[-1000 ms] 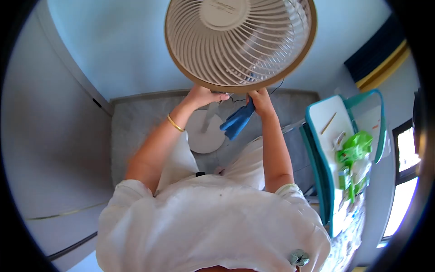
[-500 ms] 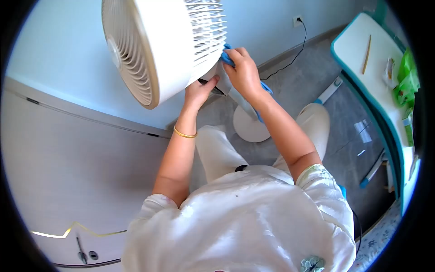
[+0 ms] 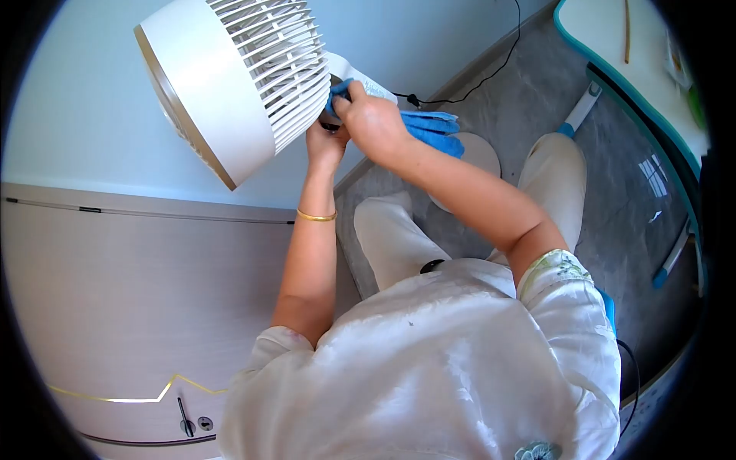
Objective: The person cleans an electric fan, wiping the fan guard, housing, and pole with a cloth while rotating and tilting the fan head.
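Observation:
A white standing fan (image 3: 211, 80) fills the upper left, its head turned so the slatted rear grille (image 3: 284, 73) faces right. My right hand (image 3: 373, 129) is closed on a blue cloth (image 3: 435, 132), pressing one end against the fan's neck behind the grille. The rest of the cloth hangs out beyond the wrist, in front of the round base (image 3: 481, 157). My left hand (image 3: 325, 149), below a gold bracelet, grips the fan at the underside of its neck. Its fingertips are partly hidden by the fan and my right hand.
A black power cord (image 3: 491, 80) runs along the wall behind the fan. To the right stands a white desk (image 3: 590, 27) with a teal edge, a thin stick (image 3: 627, 31) lying on it. A pale door (image 3: 138, 299) with a handle is at the left.
The fan head has turned, showing more of its rear grille and less of its front. My right hand has moved left with the cloth, closer to my left hand. The view has shifted.

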The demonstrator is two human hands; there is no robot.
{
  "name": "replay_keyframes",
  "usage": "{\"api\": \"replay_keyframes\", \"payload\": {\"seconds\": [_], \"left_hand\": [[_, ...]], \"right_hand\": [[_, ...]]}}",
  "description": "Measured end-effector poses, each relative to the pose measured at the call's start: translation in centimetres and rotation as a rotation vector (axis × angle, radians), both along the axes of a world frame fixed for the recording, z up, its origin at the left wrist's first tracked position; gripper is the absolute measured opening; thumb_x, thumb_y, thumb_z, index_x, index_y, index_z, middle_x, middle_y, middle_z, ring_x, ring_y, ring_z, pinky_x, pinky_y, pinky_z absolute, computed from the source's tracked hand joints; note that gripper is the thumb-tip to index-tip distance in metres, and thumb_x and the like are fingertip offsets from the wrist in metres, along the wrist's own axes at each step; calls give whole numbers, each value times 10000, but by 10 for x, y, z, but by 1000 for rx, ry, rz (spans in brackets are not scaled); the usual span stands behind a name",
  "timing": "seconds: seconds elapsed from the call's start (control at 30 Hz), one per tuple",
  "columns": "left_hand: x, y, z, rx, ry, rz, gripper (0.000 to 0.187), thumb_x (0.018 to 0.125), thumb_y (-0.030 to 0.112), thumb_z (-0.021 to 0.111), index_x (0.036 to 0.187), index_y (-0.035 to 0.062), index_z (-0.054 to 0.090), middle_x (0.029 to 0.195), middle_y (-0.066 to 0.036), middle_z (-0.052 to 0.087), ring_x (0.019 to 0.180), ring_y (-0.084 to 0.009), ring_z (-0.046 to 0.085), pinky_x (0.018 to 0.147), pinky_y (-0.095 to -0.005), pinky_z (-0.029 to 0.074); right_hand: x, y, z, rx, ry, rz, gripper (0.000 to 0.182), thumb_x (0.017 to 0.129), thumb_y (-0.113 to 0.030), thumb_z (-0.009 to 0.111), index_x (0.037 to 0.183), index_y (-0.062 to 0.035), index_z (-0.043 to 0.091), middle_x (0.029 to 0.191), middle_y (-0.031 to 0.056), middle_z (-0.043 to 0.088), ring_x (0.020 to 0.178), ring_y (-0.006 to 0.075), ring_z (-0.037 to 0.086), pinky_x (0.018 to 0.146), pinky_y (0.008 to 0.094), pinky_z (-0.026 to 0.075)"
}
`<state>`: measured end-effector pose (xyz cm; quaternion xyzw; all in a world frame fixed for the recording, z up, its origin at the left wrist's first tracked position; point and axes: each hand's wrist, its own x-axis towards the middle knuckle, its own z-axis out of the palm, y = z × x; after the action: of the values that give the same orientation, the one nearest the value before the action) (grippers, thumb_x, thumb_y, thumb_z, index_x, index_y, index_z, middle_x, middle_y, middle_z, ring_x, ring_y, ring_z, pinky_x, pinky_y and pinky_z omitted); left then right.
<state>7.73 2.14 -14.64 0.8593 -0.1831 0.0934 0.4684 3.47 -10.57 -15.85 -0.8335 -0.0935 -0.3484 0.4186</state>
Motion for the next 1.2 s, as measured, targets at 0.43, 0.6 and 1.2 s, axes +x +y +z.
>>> {"api": "replay_keyframes", "payload": {"seconds": [0.43,0.6,1.2], "left_hand": [[-8,-4,3,8,45,-40,791,717,114,782,1368,-18,353,1283,-137,490,1166,-207,477,936,-307,430],[8,10,-10,111,-1,38,717,672,48,803,1290,-6,445,1234,-117,529,1128,-202,503,947,-315,425],[15,9,-3,122,3,-28,529,871,312,623,1284,59,411,1155,-105,563,1081,-191,539,895,-342,445]], "right_hand": [[3,-18,-3,-42,-184,-50,176,730,-95,643,900,-50,632,860,151,560,679,302,639,552,389,520],[-4,-18,12,-31,-55,8,255,749,-103,620,999,-56,623,816,144,559,623,284,637,521,375,518],[4,1,30,-50,81,-38,248,796,-97,582,1030,-21,612,792,177,637,683,317,672,530,380,534]]}}
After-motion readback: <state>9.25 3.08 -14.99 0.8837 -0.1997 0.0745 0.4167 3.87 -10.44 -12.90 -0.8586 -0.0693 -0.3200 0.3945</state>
